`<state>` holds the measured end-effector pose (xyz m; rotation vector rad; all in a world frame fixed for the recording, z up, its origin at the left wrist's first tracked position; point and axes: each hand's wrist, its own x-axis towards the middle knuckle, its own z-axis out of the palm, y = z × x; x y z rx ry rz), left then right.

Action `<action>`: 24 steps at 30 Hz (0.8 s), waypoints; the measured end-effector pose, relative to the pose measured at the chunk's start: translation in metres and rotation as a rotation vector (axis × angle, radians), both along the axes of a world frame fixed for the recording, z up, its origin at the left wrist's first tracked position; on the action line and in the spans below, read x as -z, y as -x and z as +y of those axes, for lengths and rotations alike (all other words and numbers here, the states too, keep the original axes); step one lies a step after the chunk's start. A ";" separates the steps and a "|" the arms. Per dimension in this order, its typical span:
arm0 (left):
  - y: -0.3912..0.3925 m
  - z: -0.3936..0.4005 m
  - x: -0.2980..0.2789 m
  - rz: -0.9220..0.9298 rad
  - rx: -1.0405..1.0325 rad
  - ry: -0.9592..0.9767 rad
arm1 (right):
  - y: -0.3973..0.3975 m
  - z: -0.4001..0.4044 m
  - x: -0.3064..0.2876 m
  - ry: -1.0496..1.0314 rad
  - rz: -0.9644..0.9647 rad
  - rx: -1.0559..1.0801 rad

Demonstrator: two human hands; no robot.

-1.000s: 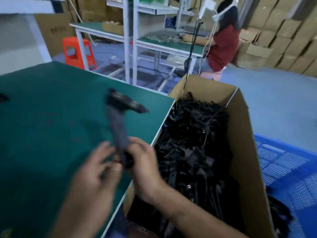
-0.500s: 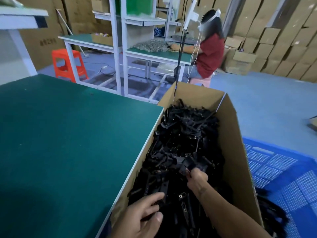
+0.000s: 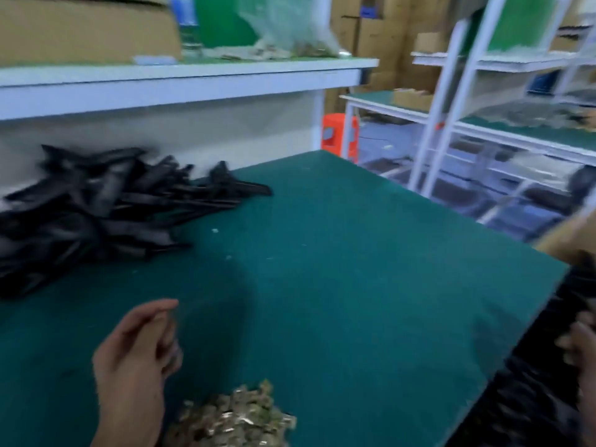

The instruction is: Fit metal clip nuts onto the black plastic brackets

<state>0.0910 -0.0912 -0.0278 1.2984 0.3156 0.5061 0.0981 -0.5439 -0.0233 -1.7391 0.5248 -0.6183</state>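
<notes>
Left hand (image 3: 135, 359) is out of the box, loosely open, empty, beside brass-coloured metal clip nuts (image 3: 232, 417) at lower centre. Right hand (image 3: 580, 353), lower right, blurred: grip unclear. Next clip pickup likely.

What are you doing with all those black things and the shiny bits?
A person is at a green table, fitting metal clip nuts onto black plastic brackets. A heap of brackets lies at the far left, and a pile of shiny clip nuts sits close by. The left hand hovers open just above the nuts, holding nothing. The right hand is at the picture's edge over more black parts; the blur hides its grip.
</notes>
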 end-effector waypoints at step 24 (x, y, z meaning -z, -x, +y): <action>-0.021 0.063 0.024 0.049 -0.134 0.136 | -0.239 0.487 0.009 0.311 0.242 -0.884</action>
